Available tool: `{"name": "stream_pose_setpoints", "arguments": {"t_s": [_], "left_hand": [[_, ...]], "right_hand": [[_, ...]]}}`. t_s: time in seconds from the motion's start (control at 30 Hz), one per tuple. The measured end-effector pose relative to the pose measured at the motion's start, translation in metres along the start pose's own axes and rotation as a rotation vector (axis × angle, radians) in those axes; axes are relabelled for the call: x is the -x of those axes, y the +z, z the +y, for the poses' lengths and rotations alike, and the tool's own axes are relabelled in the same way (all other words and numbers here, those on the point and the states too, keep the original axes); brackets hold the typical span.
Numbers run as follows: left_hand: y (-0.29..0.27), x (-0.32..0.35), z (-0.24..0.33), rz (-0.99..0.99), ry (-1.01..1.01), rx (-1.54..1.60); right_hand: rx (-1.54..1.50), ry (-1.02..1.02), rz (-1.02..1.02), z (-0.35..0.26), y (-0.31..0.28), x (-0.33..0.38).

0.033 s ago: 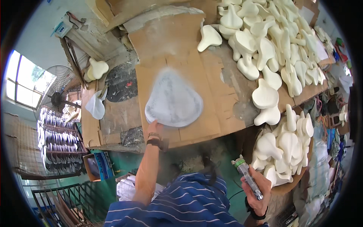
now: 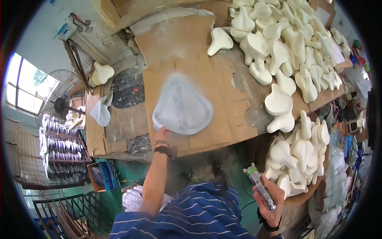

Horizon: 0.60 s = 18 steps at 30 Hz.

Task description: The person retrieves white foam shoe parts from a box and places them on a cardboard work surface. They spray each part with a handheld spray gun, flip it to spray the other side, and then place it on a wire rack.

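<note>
A grey-white, saddle-shaped piece (image 2: 183, 107) lies flat on brown cardboard, its narrow end pointing away from me. My left hand (image 2: 162, 136) is at its near left edge, with the fingertips closed on the rim; part of the fingers is hidden. Low on the right, off the table's front edge, my right hand (image 2: 271, 199) is wrapped round a metal spray gun (image 2: 262, 186) with a green collar. The gun's nozzle end points up and to the left, well apart from the piece.
Cream foam saddle pads (image 2: 278, 51) are heaped on the table's right side, and more fill a box (image 2: 327, 163) nearer me. A thin white sheet piece (image 2: 101, 111) lies at the left. Beyond it stand a fan (image 2: 59, 104) and a rack of white pieces (image 2: 65, 149).
</note>
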State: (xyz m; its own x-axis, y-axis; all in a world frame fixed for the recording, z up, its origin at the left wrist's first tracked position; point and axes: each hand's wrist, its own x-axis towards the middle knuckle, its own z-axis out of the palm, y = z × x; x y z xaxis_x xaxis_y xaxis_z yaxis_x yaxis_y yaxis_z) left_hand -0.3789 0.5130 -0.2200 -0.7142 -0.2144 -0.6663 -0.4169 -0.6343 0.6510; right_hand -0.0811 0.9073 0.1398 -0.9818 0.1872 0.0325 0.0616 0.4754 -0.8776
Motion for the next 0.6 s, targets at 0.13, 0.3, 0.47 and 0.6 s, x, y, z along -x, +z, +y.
{"name": "stream_pose_setpoints", "arguments": {"t_s": [0.13, 0.3, 0.47, 0.6], "left_hand": [[-0.003, -0.021, 0.015, -0.384, -0.007, 0.35], [0.132, 0.069, 0.101, -0.606, 0.199, 0.504], [0.128, 0.146, 0.177, -0.795, 0.486, 0.707], [0.078, 0.218, 0.204, -0.811, 0.662, 0.838]], "right_hand": [[-0.063, 0.003, -0.066, 0.01, 0.006, -0.006], [-0.083, -0.002, -0.116, 0.007, 0.015, -0.014], [-0.069, -0.074, -0.243, 0.009, 0.029, -0.03], [-0.074, -0.118, -0.364, -0.006, 0.044, -0.047]]}}
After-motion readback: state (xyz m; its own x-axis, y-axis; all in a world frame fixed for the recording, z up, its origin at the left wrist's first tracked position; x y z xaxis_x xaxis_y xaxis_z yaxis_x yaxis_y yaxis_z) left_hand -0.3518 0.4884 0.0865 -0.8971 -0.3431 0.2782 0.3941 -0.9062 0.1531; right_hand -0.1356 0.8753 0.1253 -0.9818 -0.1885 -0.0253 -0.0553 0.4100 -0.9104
